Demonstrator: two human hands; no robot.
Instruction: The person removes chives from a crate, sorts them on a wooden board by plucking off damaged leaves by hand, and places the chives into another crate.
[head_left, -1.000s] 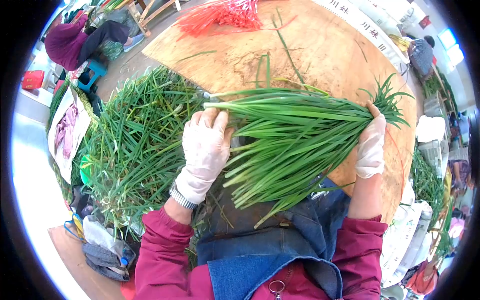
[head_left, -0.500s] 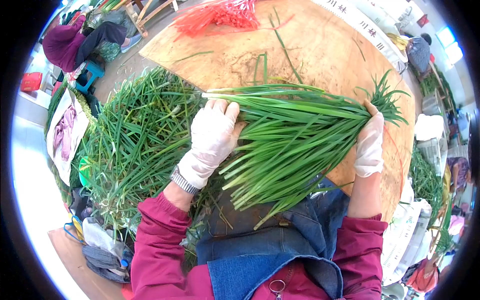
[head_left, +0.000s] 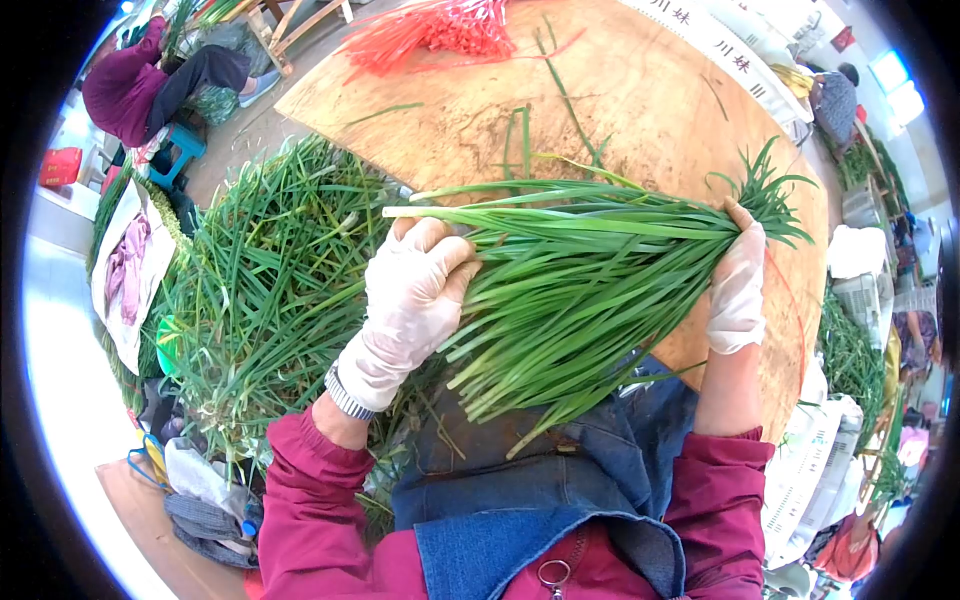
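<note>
A fanned bunch of garlic chives (head_left: pixel 590 270) lies across my lap and the table edge, its pale stem ends pointing left. My right hand (head_left: pixel 738 285), in a thin whitish glove, is closed around the bunch close to its leafy tips. At the stem side, my gloved left hand (head_left: pixel 415 295) has its fingers curled in a pinch on a chive stalk whose white end (head_left: pixel 400 212) sticks out past the knuckles. The fingertips are partly hidden, so how many stalks they hold is unclear.
A large heap of loose chives (head_left: pixel 270 290) is at my left. Red plastic strips (head_left: pixel 435 35) and stray leaves lie on the wooden table (head_left: pixel 650 90). A seated person (head_left: pixel 130 85) works at the far left. Newspapers (head_left: pixel 815 470) are at the right.
My left hand has shifted slightly left and down, drawing a white-ended stalk out further left from the bunch. The right hand stays nearly still on the bunch.
</note>
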